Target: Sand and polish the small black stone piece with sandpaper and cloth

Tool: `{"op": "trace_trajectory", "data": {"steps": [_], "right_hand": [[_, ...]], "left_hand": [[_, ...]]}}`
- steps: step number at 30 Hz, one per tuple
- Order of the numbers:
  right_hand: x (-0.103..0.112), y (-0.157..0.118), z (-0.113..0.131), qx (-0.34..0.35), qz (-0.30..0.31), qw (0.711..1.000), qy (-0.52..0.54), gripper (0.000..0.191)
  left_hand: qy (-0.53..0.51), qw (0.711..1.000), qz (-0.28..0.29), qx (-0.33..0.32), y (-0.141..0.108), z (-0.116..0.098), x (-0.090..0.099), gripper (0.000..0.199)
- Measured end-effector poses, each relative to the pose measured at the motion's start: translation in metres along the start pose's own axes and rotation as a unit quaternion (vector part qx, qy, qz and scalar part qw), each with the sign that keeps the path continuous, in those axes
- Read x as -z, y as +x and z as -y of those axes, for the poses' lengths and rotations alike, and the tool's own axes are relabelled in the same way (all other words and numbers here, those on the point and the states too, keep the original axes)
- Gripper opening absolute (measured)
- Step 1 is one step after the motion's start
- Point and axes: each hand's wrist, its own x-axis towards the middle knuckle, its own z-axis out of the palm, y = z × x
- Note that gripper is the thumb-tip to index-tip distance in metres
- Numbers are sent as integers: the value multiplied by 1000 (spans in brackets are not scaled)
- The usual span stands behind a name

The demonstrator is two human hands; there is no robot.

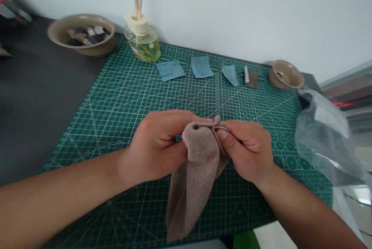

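Note:
A pinkish-brown fabric piece (202, 156), perhaps a sock, hangs between my two hands above the green cutting mat (124, 105). On its upper left edge, my left hand (162, 144) is closed, the fingers partly hidden behind the cloth. My right hand (247, 146) pinches a folded edge at the upper right, thumb in front. The fabric's top is bunched and folded over, with a small dark gap near the left fold. Its lower part dangles toward the mat's front edge.
Behind stand a bowl of fabric scraps (87, 49), a reed diffuser (142, 43) and a small bowl (286, 74). Blue paper pieces (201, 66) and a brown tag (251, 79) lie along the mat's back. A clear plastic bag (325, 136) hangs over the right edge.

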Motion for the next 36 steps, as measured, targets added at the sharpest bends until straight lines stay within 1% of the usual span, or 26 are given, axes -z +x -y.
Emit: {"op": "trace_trajectory", "data": {"steps": [2, 3, 5, 7, 9, 12, 16, 18, 21, 24, 26, 28, 29, 31, 33, 36], "right_hand": [[1, 0, -2, 8, -9, 1000, -23, 39], [1, 1, -2, 15, -13, 999, -35, 39], [2, 2, -3, 37, -18, 998, -56, 39], [2, 3, -3, 58, -20, 996, -67, 40], [2, 4, -2, 66, -22, 995, -71, 40], [1, 4, -4, 37, -17, 997, -70, 35], [0, 2, -6, -15, 5, 998, -55, 36], [0, 2, -6, -34, 7, 998, -53, 36], [0, 1, -4, -58, 4, 997, -43, 36], [0, 0, -2, -71, 4, 997, -18, 36], [0, -1, -1, -75, -1, 997, 0, 38], [0, -1, -1, -67, 6, 998, 10, 44], [1, -1, -1, -60, 16, 998, 11, 44], [2, 0, -1, -43, 35, 998, 5, 32], [3, 0, -2, -29, 34, 999, -2, 23], [4, 1, -3, -20, 25, 999, -9, 24]], "left_hand": [[-65, 994, -5, 92, 1, 1, -2, 20], [-105, 985, 1, 138, 2, 2, -3, 18], [-192, 958, 18, 214, 4, 7, -4, 12], [-261, 928, 10, 267, 6, 12, -5, 8], [-293, 909, 9, 296, 6, 17, -6, 6], [-303, 900, 32, 312, 6, 21, -6, 8], [-284, 902, 76, 316, 6, 18, -4, 9], [-273, 906, 90, 310, 6, 15, -2, 9], [-255, 919, 94, 287, 4, 10, -1, 8], [-229, 933, 91, 263, 2, 5, -2, 13], [-223, 936, 96, 256, 1, 2, -3, 11], [-237, 931, 104, 257, 1, 2, -4, 8], [-249, 927, 110, 259, 2, 2, -4, 7], [-282, 912, 117, 273, 3, 4, -4, 7], [-314, 895, 120, 292, 4, 6, -4, 7], [-328, 887, 124, 300, 5, 8, -4, 7]]}}
